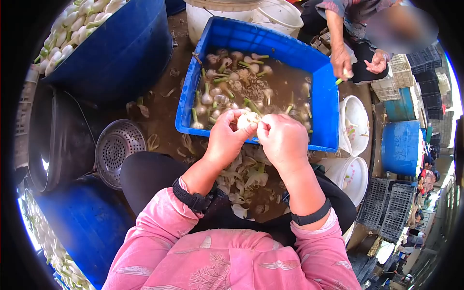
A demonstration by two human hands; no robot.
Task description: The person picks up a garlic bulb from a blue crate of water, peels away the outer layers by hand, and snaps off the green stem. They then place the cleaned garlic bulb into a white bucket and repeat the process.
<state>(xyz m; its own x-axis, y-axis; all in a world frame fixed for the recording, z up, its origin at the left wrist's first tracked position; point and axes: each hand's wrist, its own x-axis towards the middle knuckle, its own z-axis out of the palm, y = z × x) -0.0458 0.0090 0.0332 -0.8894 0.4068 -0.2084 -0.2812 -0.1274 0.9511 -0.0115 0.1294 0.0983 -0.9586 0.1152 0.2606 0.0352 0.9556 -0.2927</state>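
Between my hands, over the near edge of a blue plastic tub (326, 110), is a pale garlic bulb (248, 119). My left hand (225, 137) is closed around its left side, thumb along the front. The fingers of my right hand (286, 142) are pinched together against its right side; whether they grip loose skin or the bulb itself is hidden. Muddy water fills the tub, and several garlic bulbs with green stems (207, 98) float in it, mostly on the left. Garlic peelings (253, 178) lie on the ground between my knees, below my hands.
Across the tub's right corner, another person's hand (341, 62) holds a green-stemmed piece. White buckets (355, 126) stand along the right. At left are a metal colander (120, 151) and a large blue barrel (121, 53) beside heaped garlic (72, 26). Black crates (394, 208) sit farther right.
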